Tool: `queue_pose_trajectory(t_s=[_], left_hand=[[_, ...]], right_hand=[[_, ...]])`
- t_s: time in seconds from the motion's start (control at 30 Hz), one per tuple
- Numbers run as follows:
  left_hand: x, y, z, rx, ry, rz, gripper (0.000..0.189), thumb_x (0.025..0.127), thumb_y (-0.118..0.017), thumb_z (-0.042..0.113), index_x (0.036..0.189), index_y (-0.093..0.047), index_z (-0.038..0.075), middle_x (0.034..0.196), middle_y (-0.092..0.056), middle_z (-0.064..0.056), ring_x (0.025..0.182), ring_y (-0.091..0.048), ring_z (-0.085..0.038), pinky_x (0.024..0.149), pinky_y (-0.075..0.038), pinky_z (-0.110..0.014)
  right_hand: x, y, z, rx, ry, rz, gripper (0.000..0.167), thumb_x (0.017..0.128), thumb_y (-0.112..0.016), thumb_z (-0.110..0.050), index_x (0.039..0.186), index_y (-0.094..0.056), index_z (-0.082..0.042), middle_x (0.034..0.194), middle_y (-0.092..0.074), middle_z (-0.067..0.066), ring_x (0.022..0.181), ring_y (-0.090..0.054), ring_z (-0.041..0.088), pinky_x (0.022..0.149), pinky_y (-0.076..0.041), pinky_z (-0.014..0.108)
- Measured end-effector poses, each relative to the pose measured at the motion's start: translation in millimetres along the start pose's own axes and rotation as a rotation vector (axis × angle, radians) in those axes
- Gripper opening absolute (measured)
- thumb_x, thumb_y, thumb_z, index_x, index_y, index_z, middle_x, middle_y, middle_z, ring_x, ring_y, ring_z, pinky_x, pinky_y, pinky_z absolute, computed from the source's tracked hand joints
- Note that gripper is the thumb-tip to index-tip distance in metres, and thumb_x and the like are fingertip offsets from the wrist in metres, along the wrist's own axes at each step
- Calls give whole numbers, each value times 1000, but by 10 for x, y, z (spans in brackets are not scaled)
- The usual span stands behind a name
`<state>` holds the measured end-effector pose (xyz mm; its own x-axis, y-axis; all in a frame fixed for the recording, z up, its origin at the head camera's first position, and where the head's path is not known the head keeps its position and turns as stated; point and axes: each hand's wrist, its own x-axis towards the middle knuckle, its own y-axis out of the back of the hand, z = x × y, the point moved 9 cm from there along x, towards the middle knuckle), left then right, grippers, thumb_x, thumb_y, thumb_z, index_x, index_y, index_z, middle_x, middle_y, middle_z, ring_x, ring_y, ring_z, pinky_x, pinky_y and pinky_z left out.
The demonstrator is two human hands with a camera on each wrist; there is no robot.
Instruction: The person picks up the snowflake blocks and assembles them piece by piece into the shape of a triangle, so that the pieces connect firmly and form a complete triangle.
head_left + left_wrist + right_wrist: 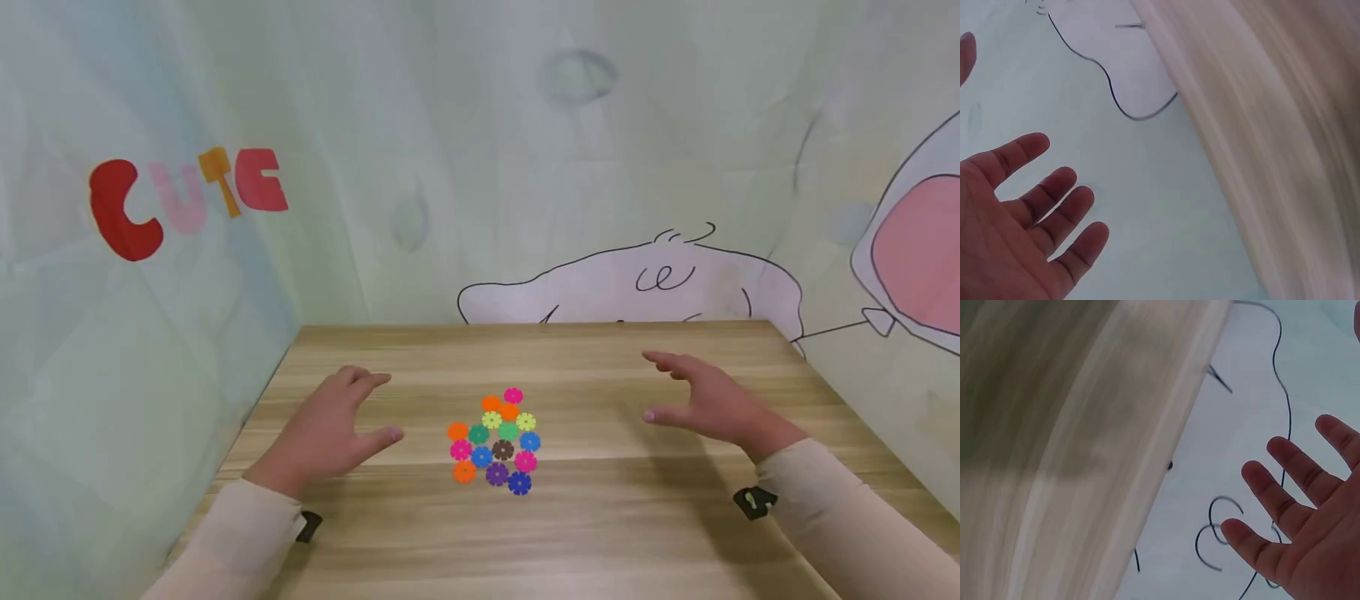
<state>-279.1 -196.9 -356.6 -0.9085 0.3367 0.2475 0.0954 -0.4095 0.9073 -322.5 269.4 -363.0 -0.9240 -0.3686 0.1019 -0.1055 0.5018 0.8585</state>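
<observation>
Several flat, notched plastic discs lie in a loose cluster on the wooden table, among them a brown disc (pixel 502 450), a purple disc (pixel 497 474), a dark blue disc (pixel 520 483) and a pink disc (pixel 513 396). To the left of the cluster, my left hand (pixel 330 425) hovers over the table with thumb and fingers apart. My right hand (pixel 708 400) is held up on the right side, its thumb spread from the fingers. Neither hand touches a disc. Both wrist views show bare palms with relaxed fingers and nothing held.
The wooden table (pixel 615 533) reaches back to a printed fabric wall (pixel 465 167). Red, pink and orange letters (pixel 126 210) are on its left part, and a cartoon animal drawing (pixel 637 283) shows behind the table's far edge. Dark wrist devices (pixel 754 502) sit below the sleeves.
</observation>
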Motion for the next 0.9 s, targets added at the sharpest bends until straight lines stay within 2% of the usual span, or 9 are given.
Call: queue_pose_trajectory(t_s=[0.17, 0.3, 0.47, 0.77, 0.9], left_hand=[[-20, -147, 198, -14, -44, 8, 70, 89, -80, 50, 140, -64, 4, 118, -61, -7, 109, -62, -29, 97, -55, -52], [-15, -295, 338, -33, -71, -27, 64, 89, -82, 46, 136, -67, 5, 115, -62, -6, 107, -63, -27, 96, -56, -51], [14, -522, 443, -60, -64, -111, 62, 88, -84, 44, 134, -68, 6, 120, -65, -9, 109, -65, -27, 98, -57, -51], [47, -805, 491, -191, 34, -300, 57, 88, -85, 40, 134, -67, 10, 120, -65, -7, 103, -61, -23, 92, -56, -47], [81, -903, 521, -206, 26, -352, 54, 89, -85, 37, 134, -67, 11, 114, -65, -4, 95, -58, -19, 87, -55, -44]], right_hand=[[49, -191, -150, 9, 5, -31, 85, 85, -87, -47, 155, -52, -14, 143, -62, 20, 130, -59, 43, 102, -51, 64], [85, -384, -278, 0, 24, -68, 77, 85, -87, -45, 151, -57, -16, 141, -64, 17, 123, -63, 38, 99, -53, 60], [130, -664, -432, 23, 35, -127, 74, 84, -88, -43, 147, -61, -15, 140, -65, 13, 118, -64, 34, 96, -55, 55], [214, -1037, -712, 87, 85, -185, 69, 81, -91, -41, 140, -68, -15, 129, -71, 6, 112, -64, 27, 95, -55, 49], [230, -1145, -844, 87, 86, -199, 63, 80, -92, -38, 135, -72, -16, 121, -72, 2, 107, -64, 23, 92, -55, 44]])
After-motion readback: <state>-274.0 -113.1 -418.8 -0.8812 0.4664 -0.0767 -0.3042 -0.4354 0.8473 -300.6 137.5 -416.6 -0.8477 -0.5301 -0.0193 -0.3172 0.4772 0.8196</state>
